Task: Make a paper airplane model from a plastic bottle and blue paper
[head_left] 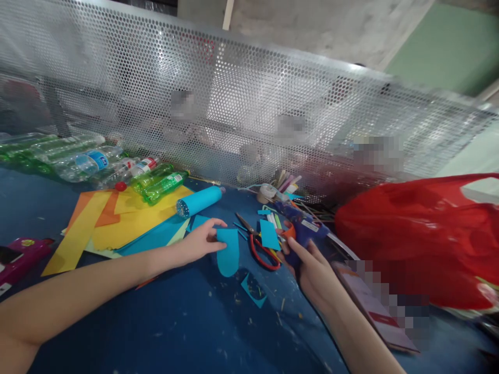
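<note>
My left hand [202, 241] pinches a blue paper cutout [228, 254] with one rounded end, held above the table. The fingers of my right hand [314, 272] are closed around the handle of a blue glue gun [310, 226] with an orange trigger; a pale glue stick sticks out of its back. Between my hands lie red-handled scissors [255, 244], their blades pointing away from me. A small blue paper rectangle [270, 235] is beside them. Nearer to me is a blue paper offcut [255, 292]. Behind my left hand, a bottle wrapped in blue paper [200, 201] lies on its side.
Coloured paper sheets [132, 218] and several plastic bottles [166, 187] lie left on the blue table [175, 332]. A magenta tool [27, 254] is at the left edge. Tape [266, 193], a red bag [409, 239] and a phone-like object [374, 306] are right. A perforated metal screen [249, 98] stands behind.
</note>
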Demonstrator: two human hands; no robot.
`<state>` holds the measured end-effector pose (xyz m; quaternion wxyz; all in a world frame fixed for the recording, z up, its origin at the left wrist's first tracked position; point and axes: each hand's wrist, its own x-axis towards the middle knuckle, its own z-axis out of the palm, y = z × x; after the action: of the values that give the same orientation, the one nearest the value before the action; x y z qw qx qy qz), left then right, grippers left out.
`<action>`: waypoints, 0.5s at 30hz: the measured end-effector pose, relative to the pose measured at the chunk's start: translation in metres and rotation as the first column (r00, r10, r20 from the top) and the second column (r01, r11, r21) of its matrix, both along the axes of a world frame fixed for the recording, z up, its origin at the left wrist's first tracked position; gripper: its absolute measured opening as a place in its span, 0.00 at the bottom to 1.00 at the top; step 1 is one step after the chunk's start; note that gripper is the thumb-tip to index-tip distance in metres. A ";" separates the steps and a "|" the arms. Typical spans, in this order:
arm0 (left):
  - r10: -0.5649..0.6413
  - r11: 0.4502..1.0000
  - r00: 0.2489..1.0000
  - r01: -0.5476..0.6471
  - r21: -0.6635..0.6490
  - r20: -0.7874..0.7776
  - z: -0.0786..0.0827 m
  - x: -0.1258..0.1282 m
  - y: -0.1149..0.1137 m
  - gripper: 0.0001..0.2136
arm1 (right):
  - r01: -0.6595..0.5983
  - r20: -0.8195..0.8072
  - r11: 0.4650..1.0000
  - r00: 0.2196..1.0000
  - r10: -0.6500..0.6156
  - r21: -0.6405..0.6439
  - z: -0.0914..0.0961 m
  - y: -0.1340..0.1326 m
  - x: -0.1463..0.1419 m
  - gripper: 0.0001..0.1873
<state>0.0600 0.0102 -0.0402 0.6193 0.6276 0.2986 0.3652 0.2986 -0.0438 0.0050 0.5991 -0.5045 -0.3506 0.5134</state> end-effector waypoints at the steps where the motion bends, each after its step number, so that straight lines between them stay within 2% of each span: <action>1: 0.017 1.000 1.000 -0.017 0.013 -0.016 0.001 0.000 0.000 0.18 | -0.015 0.000 1.000 1.000 0.015 -0.002 -0.002 0.000 0.000 0.19; 4: 0.151 0.975 0.984 -0.133 0.177 -0.092 0.007 0.000 0.000 0.12 | -0.033 -0.019 0.999 0.999 0.033 -0.010 -0.006 0.000 0.002 0.18; 7: 0.323 0.869 0.934 -0.229 0.438 -0.154 0.020 -0.001 -0.005 0.05 | -0.041 -0.015 0.999 0.999 0.040 -0.025 -0.005 -0.002 0.000 0.19; 8: 0.350 0.845 0.924 -0.241 0.478 -0.152 0.023 -0.002 -0.007 0.06 | -0.047 -0.005 0.999 0.999 0.047 -0.024 -0.004 -0.003 -0.001 0.19; 10: 0.322 0.857 0.937 -0.226 0.464 -0.139 0.029 -0.002 -0.011 0.10 | -0.074 0.025 0.997 0.997 0.075 -0.021 -0.003 -0.004 -0.004 0.19; 13: 0.094 0.962 0.990 -0.064 0.266 -0.102 0.029 0.000 -0.016 0.23 | -0.118 0.075 0.993 0.990 0.119 -0.022 -0.004 -0.006 -0.006 0.19; 15: -0.044 0.991 0.997 0.051 0.121 -0.060 0.024 0.002 -0.016 0.27 | -0.144 0.097 0.989 0.985 0.145 -0.017 -0.007 -0.006 -0.005 0.17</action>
<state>0.0624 -0.0060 -0.0157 0.5791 0.6817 0.2783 0.3499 0.2935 -0.0499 -0.0017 0.5401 -0.5052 -0.4127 0.5318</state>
